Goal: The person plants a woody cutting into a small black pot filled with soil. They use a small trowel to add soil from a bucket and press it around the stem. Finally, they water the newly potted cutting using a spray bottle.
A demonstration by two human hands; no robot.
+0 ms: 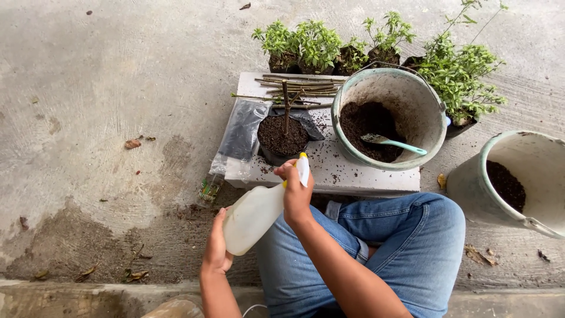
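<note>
Ground: rough grey concrete floor (106, 88), damp and stained toward the near edge, with dry leaves scattered on it.
Landmark: white slab (347, 171) lying on the floor just ahead of the person's denim-clad knees.
Spray bottle (259, 209): translucent white plastic with a yellow-trimmed trigger head, tilted, nozzle aimed at the small black grow bag (283, 138) of soil with an upright cutting, which stands on the slab.
Right hand (295, 191): clamped round the bottle's neck, finger at the trigger.
Left hand (216, 247): cupped against the bottle's base, supporting it.
Handling: likely light, thin-walled and squashy, slippery if wet; neck and base look the firmest holds.
Nearby: soil-filled bucket (412, 106) with a teal scoop (393, 142) on the slab's right end; bundle of cut stems (300, 87) at its far edge.
</note>
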